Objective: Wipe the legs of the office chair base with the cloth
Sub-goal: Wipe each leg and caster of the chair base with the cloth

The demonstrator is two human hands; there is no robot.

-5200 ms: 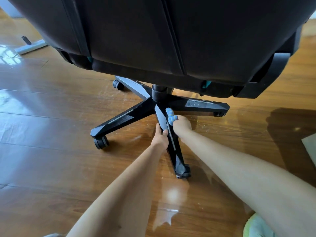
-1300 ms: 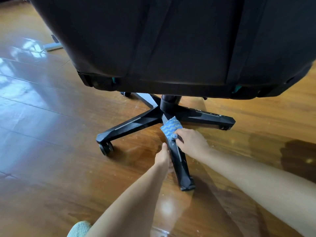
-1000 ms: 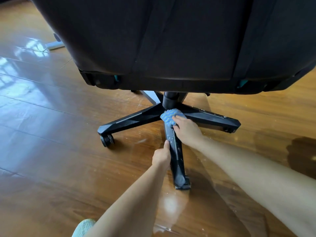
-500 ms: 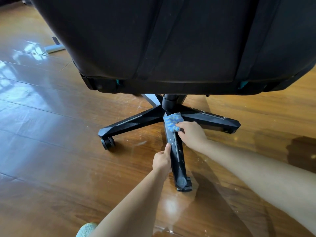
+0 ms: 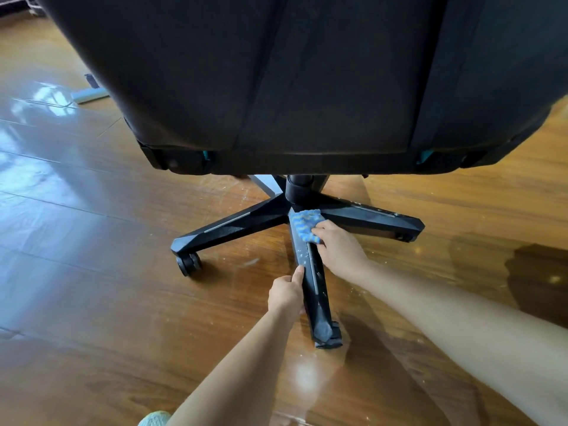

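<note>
The black office chair base spreads its legs under the dark chair back. The near leg points toward me and is speckled with pale dust. A blue striped cloth lies on the upper end of that leg, close to the central column. My right hand holds the cloth against the leg. My left hand grips the left side of the same leg lower down, thumb along its edge.
The chair's dark backrest fills the top of the view and hides the far legs. A castor sits under the left leg. The glossy wooden floor carries crumbs around the base. A pale flat object lies far left.
My right hand has slid the cloth along the near leg, down then back up toward the column. My left hand has kept its grip on the leg.
</note>
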